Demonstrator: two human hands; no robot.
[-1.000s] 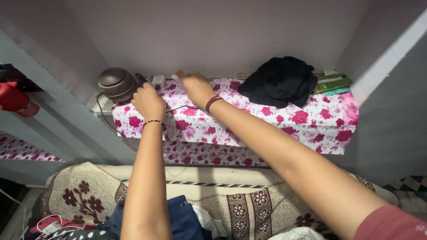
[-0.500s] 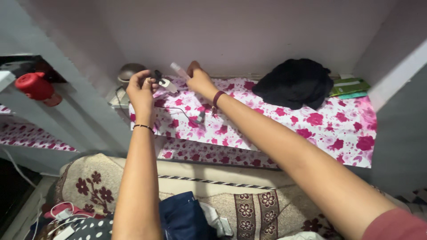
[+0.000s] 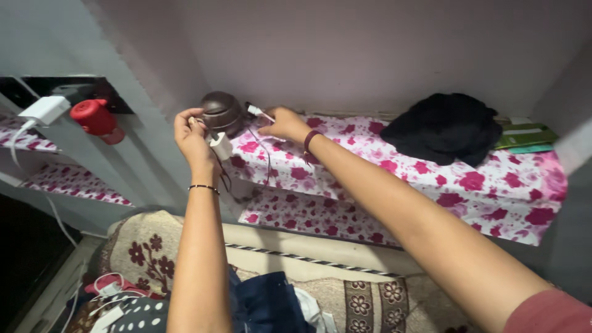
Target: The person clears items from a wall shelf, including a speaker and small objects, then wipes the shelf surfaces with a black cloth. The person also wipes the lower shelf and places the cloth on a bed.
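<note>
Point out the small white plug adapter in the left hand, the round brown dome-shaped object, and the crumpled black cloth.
small white plug adapter [image 3: 221, 145], head view, its white body.
round brown dome-shaped object [image 3: 222, 111], head view, its domed top.
crumpled black cloth [image 3: 444, 126], head view, its middle.

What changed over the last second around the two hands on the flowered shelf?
The left hand lifted a small white plug with its dark cable off the shelf. The right hand picked up a thin white piece. The brown round pot and black cloth stayed put.
</note>
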